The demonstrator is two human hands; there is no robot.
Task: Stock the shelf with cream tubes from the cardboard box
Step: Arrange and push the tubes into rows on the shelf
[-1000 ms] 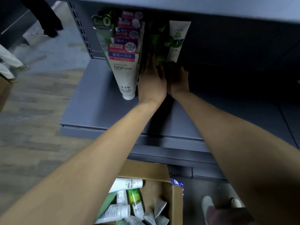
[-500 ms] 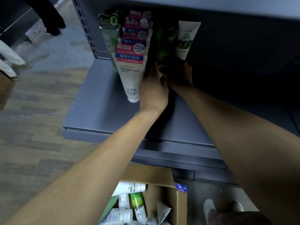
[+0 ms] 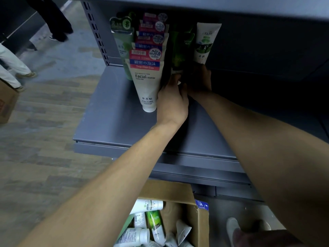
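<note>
hands [image 3: 185, 93] now tighter round tube [image 3: 178, 50]

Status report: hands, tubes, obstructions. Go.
Both hands at the shelf: left hand and right hand gripping the green tube, setting it upright. More tubes in the cardboard box. Nothing blocking.

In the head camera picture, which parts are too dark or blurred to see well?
Head view: the shelf recess behind the green tube is very dark, so the right hand lies mostly in shadow; the left hand is better lit; the walking legs at upper left are blurred; the wide lens bends the shelf edges.
</note>
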